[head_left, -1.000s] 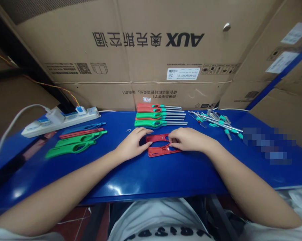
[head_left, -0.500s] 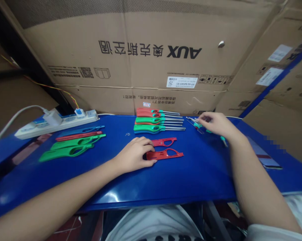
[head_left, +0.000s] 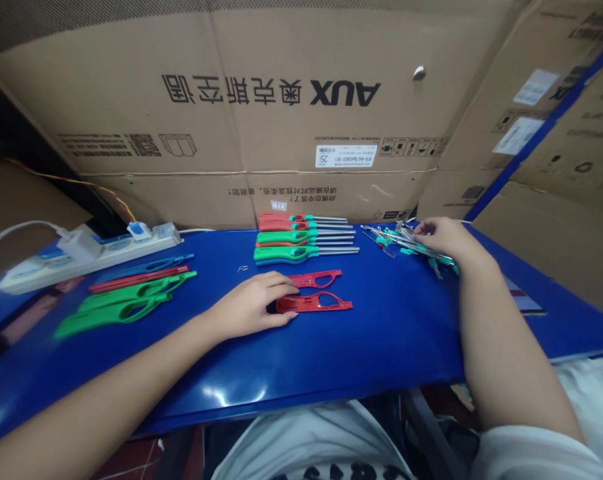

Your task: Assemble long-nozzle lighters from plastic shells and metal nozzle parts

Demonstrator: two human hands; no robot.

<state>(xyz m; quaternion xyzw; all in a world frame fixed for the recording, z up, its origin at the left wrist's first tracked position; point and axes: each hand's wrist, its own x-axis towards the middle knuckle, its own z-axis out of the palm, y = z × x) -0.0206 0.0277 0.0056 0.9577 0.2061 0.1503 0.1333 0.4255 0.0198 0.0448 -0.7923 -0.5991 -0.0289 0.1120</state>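
Note:
My left hand (head_left: 249, 307) lies with its fingers flat over the left ends of two red plastic lighter-handle shells, the upper one (head_left: 321, 279) and the lower one (head_left: 316, 304). The shells lie separately, side by side on the blue table. My right hand (head_left: 439, 237) is far to the right, with its fingers curled down at a tangled pile of metal rods with green fittings (head_left: 411, 245). Its fingers hide part of the pile, and I cannot tell whether they grip a rod.
Beyond the hands, several assembled green and red lighters (head_left: 301, 237) lie in a row on the blue table (head_left: 396, 320). Green, red and blue shells (head_left: 126, 307) lie on the left, near a white power strip (head_left: 86, 257). Cardboard boxes (head_left: 261, 133) stand behind the table.
My right hand has left the red shells and moved right to the pile of rods. The two shells now lie further apart, and my left hand stays at their left ends.

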